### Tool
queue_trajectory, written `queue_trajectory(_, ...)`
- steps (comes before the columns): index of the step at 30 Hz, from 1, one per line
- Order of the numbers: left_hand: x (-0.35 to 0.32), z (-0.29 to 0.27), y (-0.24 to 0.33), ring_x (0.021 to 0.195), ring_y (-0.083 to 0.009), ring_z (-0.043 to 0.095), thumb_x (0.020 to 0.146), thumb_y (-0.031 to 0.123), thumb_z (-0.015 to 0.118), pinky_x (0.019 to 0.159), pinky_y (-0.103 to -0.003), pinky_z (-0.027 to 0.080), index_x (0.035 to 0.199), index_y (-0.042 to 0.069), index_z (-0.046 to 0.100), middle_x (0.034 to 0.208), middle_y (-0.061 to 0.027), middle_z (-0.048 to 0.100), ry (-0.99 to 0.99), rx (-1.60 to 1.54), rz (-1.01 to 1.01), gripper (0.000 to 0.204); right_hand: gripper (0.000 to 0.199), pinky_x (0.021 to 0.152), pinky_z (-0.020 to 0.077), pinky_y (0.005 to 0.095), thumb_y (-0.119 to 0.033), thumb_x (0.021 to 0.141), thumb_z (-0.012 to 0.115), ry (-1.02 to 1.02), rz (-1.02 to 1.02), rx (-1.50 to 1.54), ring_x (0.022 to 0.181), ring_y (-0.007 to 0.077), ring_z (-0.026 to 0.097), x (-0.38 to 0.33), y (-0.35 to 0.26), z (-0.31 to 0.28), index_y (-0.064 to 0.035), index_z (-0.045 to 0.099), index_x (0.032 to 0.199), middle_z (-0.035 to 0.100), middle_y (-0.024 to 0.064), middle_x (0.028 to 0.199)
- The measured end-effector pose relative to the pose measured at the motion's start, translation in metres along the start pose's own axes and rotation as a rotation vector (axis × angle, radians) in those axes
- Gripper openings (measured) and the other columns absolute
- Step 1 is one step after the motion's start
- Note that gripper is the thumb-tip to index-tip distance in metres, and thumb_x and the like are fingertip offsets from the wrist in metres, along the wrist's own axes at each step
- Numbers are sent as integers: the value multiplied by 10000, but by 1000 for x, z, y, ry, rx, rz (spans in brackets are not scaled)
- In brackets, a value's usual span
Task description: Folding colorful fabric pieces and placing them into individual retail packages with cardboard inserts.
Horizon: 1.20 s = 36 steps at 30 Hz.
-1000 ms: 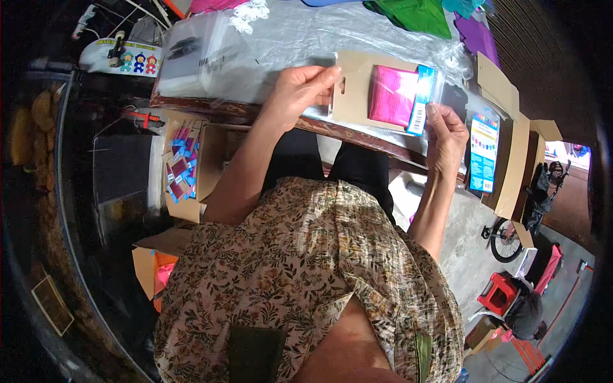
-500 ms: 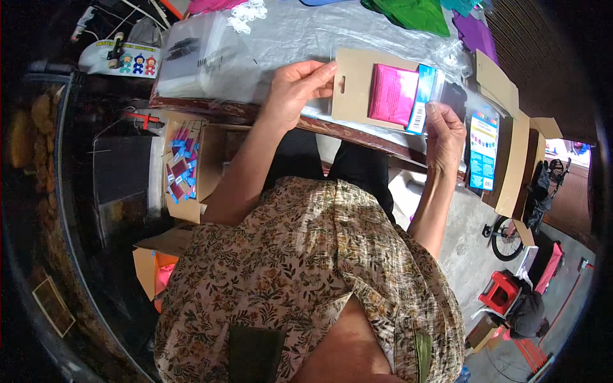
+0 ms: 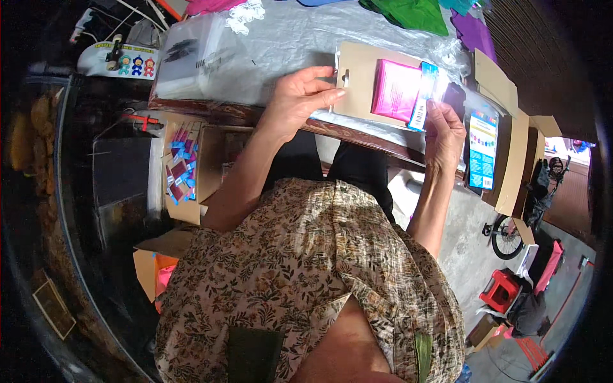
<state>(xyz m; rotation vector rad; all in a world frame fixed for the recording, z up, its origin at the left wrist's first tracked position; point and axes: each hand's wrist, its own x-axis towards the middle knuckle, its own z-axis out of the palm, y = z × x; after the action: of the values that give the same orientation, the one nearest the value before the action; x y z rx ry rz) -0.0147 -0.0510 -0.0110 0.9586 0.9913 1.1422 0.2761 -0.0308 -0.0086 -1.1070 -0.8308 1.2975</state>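
Note:
A brown cardboard card (image 3: pixel 357 80) with a hang hole is held up over the near edge of the table. On it lies a flat, bright pink packet (image 3: pixel 396 91) with a blue and white barcode label (image 3: pixel 424 96) along its right end. Clear plastic seems to surround the card. My right hand (image 3: pixel 446 131) pinches the card package at its lower right corner, thumb over the plastic beside the label. At the other end, my left hand (image 3: pixel 303 99) has its fingers spread, the thumb tip lying against the card's left edge.
A stack of clear plastic sleeves (image 3: pixel 185 64) lies on the table's left. Coloured cloths (image 3: pixel 408 16) are along the far side. An open carton (image 3: pixel 511 153) stands at the right, with a printed blue package (image 3: pixel 482 150) by it. Lower left, a box (image 3: pixel 182 169) holds several small packets.
My left hand has loosened its pinch on the card's left end, its fingers now apart. The card has tilted slightly, its left end rising a little. My right hand keeps its place.

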Motion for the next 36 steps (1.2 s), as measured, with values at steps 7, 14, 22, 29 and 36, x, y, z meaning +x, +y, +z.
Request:
queue_trajectory(7,3,-4,-3,857,-112,638,931,78,668,758,-243,505,1356,-83,483,1009,-97,700,-127,-4,-48,490,90,622,475,164,-21,845,752,31,-26,19,693,66,620,-2,-4,2,-20,711,924,706,30,849)
queue_trajectory(14,4,3,2,907,-122,649,926,81,674,789,-247,519,1335,-77,504,1075,-111,692,-56,-37,32,470,91,633,479,171,-17,841,755,66,-40,25,698,67,619,-3,-8,1,-13,707,918,704,26,848)
queue_trajectory(22,19,-5,4,984,-126,647,956,141,644,838,-269,521,1326,-67,516,1125,-118,683,-174,5,48,443,81,600,447,184,-48,855,744,10,-12,-37,678,62,596,14,-17,-2,-12,706,917,698,20,832)
queue_trajectory(29,80,7,64,904,-132,665,994,279,597,807,-297,552,1171,-45,632,1029,-97,703,-372,544,241,371,125,612,454,188,-152,889,724,-307,-2,-362,684,76,618,59,-60,32,-29,706,900,701,31,828)
queue_trajectory(36,113,22,51,849,-171,684,1019,267,541,729,-332,564,1067,-27,662,981,-104,702,-189,7,-145,322,182,580,490,236,-200,916,689,-209,29,-127,634,101,629,64,-65,45,-26,709,868,698,47,781)
